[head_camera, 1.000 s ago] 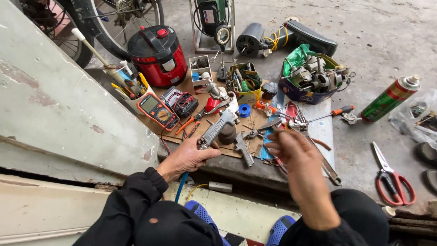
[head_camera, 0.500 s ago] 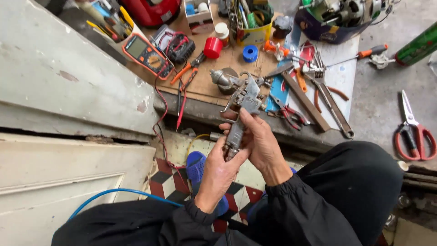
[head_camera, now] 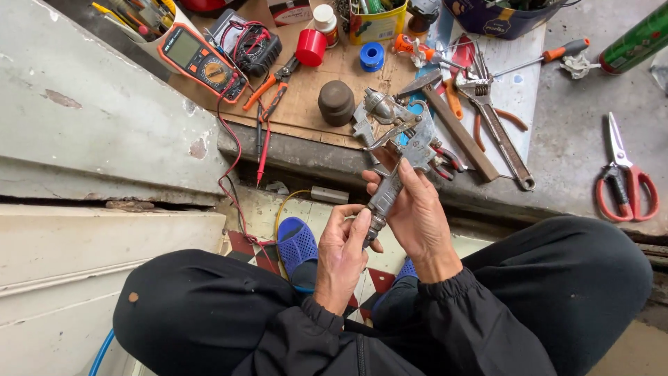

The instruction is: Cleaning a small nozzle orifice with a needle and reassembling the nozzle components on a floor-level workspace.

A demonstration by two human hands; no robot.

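The right hand (head_camera: 417,216) was closed around the grip of a grey metal spray gun (head_camera: 398,150), fingers wrapped over its upper handle. The left hand (head_camera: 342,247) was pinched on the lower end of the same handle, thumb and fingertips (head_camera: 363,221) set at the bottom fitting. The spray gun was held clear of any surface, tilted, its head uppermost and just in front of the near edge of the concrete ledge (head_camera: 577,150), above the person's lap.

On the ledge, a cardboard sheet (head_camera: 306,94) carried an orange multimeter (head_camera: 198,61) near its left edge, with red and black probe leads (head_camera: 261,136) trailing over the near edge. A dark round cap (head_camera: 336,102) stood near the sheet's near edge, just left of the gun's head. A red cup (head_camera: 311,47) and a blue tape roll (head_camera: 372,56) lay towards the far side. A hammer (head_camera: 452,122) and an adjustable wrench (head_camera: 502,136) lay right of the gun. Red-handled shears (head_camera: 624,174) lay well apart, towards the right end of the ledge. Blue sandals (head_camera: 298,244) showed below the hands.
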